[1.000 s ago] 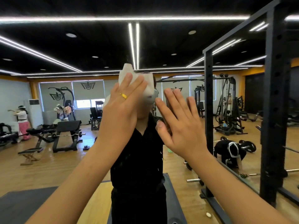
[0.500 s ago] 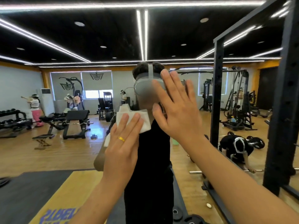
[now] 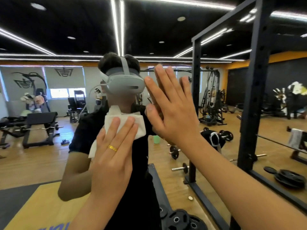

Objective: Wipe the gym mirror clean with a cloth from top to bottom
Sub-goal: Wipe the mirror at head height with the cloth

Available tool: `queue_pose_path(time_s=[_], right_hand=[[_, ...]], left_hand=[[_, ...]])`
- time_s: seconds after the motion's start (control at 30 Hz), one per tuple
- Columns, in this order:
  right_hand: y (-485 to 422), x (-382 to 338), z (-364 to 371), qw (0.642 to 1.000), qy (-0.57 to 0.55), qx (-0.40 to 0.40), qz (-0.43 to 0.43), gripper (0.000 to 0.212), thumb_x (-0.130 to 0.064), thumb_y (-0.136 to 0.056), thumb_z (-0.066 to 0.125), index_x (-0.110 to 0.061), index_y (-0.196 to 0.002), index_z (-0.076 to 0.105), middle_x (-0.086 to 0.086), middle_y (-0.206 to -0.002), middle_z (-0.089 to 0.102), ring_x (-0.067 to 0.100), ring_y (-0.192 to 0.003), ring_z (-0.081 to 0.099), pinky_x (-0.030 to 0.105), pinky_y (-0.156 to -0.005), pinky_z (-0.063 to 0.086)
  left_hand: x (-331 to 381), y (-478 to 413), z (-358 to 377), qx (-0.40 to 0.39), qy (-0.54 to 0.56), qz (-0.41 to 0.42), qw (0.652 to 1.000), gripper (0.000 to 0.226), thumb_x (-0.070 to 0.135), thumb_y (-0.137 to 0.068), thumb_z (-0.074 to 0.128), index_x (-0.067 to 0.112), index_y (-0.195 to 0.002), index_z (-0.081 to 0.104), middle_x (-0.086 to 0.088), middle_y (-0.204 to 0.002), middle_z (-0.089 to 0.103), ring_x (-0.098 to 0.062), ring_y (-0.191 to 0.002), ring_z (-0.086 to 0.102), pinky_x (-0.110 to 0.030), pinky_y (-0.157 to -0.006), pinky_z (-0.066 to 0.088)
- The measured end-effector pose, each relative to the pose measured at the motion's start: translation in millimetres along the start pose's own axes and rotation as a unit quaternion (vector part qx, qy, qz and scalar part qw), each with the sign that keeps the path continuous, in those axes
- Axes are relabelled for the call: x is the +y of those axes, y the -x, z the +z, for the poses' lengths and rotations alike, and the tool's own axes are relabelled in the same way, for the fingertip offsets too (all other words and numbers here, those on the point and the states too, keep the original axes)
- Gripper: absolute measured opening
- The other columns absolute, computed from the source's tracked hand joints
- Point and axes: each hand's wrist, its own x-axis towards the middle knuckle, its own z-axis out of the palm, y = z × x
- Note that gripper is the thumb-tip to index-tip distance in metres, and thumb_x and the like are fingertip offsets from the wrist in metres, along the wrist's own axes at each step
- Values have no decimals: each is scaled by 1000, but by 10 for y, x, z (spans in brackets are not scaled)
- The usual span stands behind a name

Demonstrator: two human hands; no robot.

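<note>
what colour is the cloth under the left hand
White, plain with no pattern. The cloth shows best in the head view, pressed under the left hand.

My single head-worn view faces the mirror (image 3: 41, 39) straight on, close up, with the fingers (image 3: 168, 83) just ahead of the lens.

Both forearms are bare from the lower edge of the view to the wrist. The left hand (image 3: 113, 155) wears a broad gold ring (image 3: 112, 148) on its ring finger; the right hand (image 3: 172, 110) is bare. Seen in reflection, the person wears a black short-sleeved shirt (image 3: 141, 160), its sleeves ending above the elbow, and a pale grey headset (image 3: 126, 83) whose matching strap (image 3: 125, 65) runs over the top of the head and round the sides.
</note>
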Motion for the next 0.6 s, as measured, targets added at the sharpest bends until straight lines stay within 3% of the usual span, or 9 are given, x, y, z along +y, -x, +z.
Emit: queue_pose_path(time_s=[0.47, 0.6], right_hand=[[-35, 10, -5, 1000, 1, 7, 6, 55, -30, -103, 49, -10, -154, 46, 21, -163, 35, 38, -154, 28, 60, -125, 15], [-8, 67, -145, 997, -73, -30, 3, 57, -27, -102, 51, -10, -156, 42, 19, -166, 29, 35, -157, 19, 59, -127, 4]], left_hand=[[-34, 10, -5, -10, -7, 24, 1000, 36, 10, -110, 40, 5, -141, 58, -3, -151, 49, -22, -150, 32, -40, -126, 18], [-19, 8, -31, -32, -12, 20, 999, 37, 8, -107, 45, 5, -142, 58, -3, -152, 48, -25, -150, 33, -45, -125, 22]])
